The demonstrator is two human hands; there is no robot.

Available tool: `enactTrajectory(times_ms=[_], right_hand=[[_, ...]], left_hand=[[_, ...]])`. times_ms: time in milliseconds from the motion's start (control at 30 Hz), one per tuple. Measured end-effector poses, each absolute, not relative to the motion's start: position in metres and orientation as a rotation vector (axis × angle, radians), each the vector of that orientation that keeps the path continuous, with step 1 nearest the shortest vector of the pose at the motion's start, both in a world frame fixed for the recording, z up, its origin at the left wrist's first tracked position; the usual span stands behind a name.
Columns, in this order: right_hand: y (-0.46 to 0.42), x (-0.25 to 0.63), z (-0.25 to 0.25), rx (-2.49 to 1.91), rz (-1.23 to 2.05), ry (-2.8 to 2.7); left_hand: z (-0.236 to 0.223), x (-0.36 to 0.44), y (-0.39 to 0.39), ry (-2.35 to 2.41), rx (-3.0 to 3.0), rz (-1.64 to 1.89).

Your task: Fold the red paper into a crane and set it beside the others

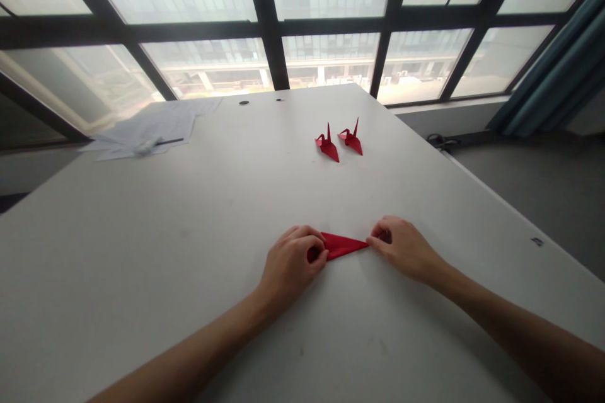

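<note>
A folded piece of red origami paper (341, 245) lies on the white table, narrowing to a point at its right end. My left hand (295, 257) is closed on its wide left end, with thumb and fingers covering that part. At the pointed tip, my right hand (399, 244) pinches the paper between thumb and fingertips. Beyond the hands stand two finished red paper cranes, a left one (328, 146) and a right one (352, 140), side by side with their tails pointing up.
The white table (189, 277) runs back to a dark-framed window. Loose papers (155, 123) with a pen (169, 141) on them lie at the far left. Dark round holes (243, 102) mark the table's far edge. A blue curtain (551, 66) hangs at the right.
</note>
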State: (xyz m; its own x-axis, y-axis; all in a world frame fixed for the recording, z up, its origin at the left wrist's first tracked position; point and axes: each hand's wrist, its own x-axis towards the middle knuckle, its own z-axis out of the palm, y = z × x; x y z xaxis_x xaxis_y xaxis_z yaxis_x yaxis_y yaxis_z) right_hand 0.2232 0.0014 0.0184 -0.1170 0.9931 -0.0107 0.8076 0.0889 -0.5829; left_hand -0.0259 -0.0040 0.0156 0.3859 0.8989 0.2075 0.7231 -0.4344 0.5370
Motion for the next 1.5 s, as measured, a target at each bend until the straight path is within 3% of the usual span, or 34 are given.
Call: enactTrajectory(times_ms=[167, 400, 600, 1167, 1500], right_hand=[[-0.007, 0.232, 0.031, -1.636, 0.388, -1.953], [-0.055, 0.203, 0.024, -1.536, 0.113, -2.488], [-0.064, 0.197, 0.011, -1.571, -0.085, -2.589], [-0.066, 0.208, 0.012, -1.72, -0.267, -2.592], [-0.055, 0.207, 0.023, -1.657, -0.202, -2.431]], left_hand=[[0.015, -0.026, -0.004, 1.395, 2.288, 0.693], [0.013, -0.026, -0.005, 1.401, 2.295, 0.703], [0.014, -0.026, -0.004, 1.399, 2.295, 0.692], [0.013, -0.028, -0.004, 1.385, 2.303, 0.686], [0.014, -0.027, -0.005, 1.402, 2.301, 0.692]])
